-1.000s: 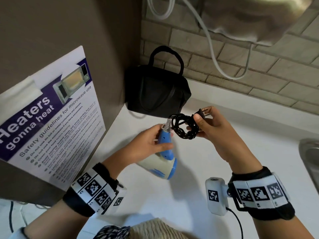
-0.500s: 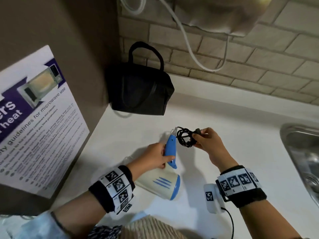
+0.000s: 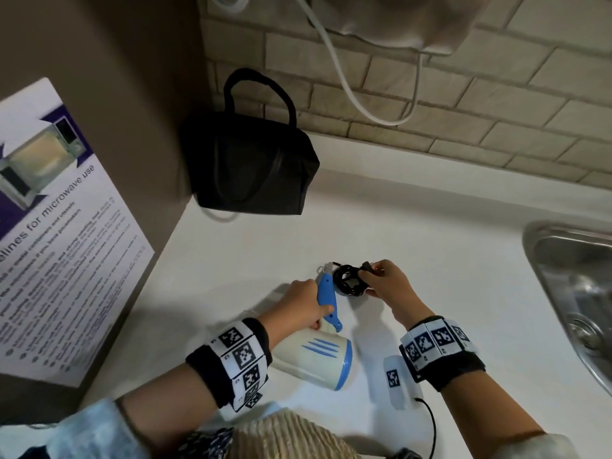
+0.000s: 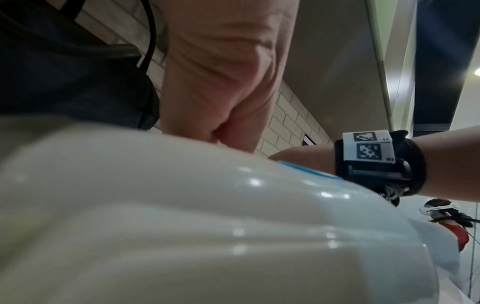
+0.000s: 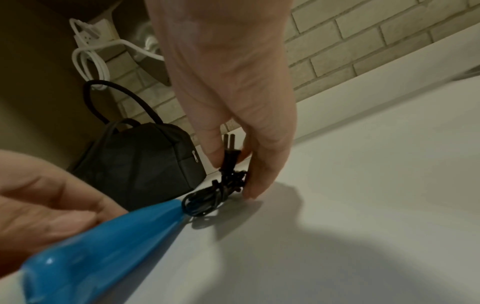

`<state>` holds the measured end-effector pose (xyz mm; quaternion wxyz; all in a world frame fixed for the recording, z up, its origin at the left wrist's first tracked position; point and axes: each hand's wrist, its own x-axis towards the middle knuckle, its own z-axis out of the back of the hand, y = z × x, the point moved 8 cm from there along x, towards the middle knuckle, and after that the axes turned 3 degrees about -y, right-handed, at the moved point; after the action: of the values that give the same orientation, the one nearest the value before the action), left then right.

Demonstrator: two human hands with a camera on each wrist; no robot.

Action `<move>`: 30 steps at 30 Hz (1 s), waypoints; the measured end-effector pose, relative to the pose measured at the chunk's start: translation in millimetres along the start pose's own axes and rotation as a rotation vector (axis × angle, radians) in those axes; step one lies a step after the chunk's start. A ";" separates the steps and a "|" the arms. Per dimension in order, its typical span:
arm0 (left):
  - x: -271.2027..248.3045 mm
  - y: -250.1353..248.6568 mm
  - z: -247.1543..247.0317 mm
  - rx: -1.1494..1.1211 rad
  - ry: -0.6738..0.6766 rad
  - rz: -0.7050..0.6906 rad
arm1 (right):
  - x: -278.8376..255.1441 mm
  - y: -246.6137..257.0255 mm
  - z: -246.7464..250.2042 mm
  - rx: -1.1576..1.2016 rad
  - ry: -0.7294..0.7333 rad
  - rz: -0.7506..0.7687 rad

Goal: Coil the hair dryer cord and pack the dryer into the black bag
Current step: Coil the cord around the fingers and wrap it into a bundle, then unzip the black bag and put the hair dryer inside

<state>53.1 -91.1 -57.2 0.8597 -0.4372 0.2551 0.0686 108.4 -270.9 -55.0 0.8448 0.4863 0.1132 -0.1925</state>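
Note:
A white and blue hair dryer [image 3: 311, 359] lies low over the white counter [image 3: 447, 260]. My left hand [image 3: 303, 304] grips its blue handle [image 3: 326, 296]. The black cord [image 3: 347, 281] is wound into a small bundle at the handle's end. My right hand [image 3: 385, 283] pinches that bundle and its plug [image 5: 230, 154], which points up, with fingertips [image 5: 250, 191] down at the counter. The black bag [image 3: 248, 167] stands at the back left corner, its zip [image 5: 195, 157] closed. In the left wrist view the dryer body [image 4: 182, 226] fills the frame.
A brown cabinet side with a microwave safety poster [image 3: 56, 233] rises on the left. A steel sink [image 3: 576, 293] sits at the right. White cable [image 3: 351, 94] hangs on the brick wall [image 3: 463, 127] behind the bag.
Both hands have come down toward the counter with the dryer and the coiled cord. The dryer body now lies close to the surface and the cord bundle is at counter level.

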 end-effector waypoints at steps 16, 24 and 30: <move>-6.4 -0.6 13.0 0.194 0.036 -0.077 | -6.0 16.8 4.0 -0.440 0.044 0.088; -20.3 18.1 49.7 0.016 -0.080 -0.112 | -41.2 72.0 -22.4 -0.745 -0.107 0.475; -42.7 34.4 107.5 -0.100 -0.296 -0.123 | -68.4 156.9 -85.3 -0.626 0.032 0.857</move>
<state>45.3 18.9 -8.1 0.8677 -0.4792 0.0949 0.0919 114.7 -111.3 50.2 0.9505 0.2167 -0.0307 0.2206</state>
